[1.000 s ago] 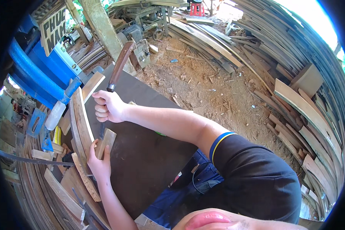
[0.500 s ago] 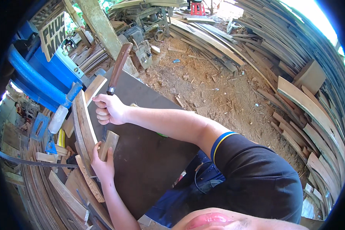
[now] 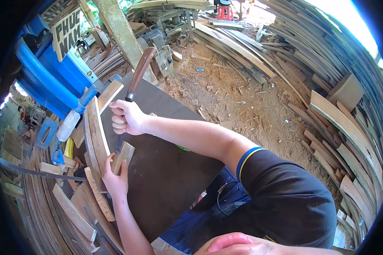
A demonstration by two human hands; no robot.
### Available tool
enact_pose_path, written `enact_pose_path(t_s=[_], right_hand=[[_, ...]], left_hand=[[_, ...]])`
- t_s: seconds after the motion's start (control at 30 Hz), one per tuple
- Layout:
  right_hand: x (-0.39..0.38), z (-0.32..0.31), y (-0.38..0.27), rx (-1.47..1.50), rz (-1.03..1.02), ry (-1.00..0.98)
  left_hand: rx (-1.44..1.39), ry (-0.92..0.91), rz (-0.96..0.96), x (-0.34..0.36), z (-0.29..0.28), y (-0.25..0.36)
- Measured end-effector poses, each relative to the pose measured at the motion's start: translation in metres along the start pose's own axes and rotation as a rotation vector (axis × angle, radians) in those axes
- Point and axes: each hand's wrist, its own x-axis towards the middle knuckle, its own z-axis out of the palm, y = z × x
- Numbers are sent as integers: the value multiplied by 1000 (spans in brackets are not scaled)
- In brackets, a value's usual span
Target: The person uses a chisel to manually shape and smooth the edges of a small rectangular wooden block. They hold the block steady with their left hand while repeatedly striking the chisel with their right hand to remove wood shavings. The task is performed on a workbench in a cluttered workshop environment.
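Observation:
My right hand (image 3: 127, 117) is closed in a fist around a wooden-handled chisel (image 3: 141, 72), just below its metal collar. The long brown handle points up and away, and a short length of narrow dark blade shows beneath the fist. Below it, my left hand (image 3: 116, 178) grips a small pale wood block (image 3: 124, 157) between thumb and fingers. The blade's tip is at the far end of this block; whether it cuts in, I cannot tell. Block and left hand are over the dark tabletop (image 3: 157, 182), against a long curved wooden piece (image 3: 97, 127) at its left edge.
Blue machinery (image 3: 51, 80) stands at the left, with a saw-like blade (image 3: 38, 173) nearby. Planks and offcuts (image 3: 72, 210) crowd the lower left. A post (image 3: 123, 36) rises beyond the table. Wood scraps litter the dirt floor (image 3: 242, 106), and lumber stacks (image 3: 327, 51) line the right.
The view has shifted slightly. My right fist and the chisel have risen a little, and more blade shows below the fist. My left hand keeps its grip on the block.

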Motion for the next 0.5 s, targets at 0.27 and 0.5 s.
enact_pose_path(t_s=[0.27,0.5], right_hand=[[-2,4,1,14,4,13],[-3,0,0,1,-12,-11]], left_hand=[[10,-9,-20,-2,0,1],[-37,-37,-55,-1,-1,4]])
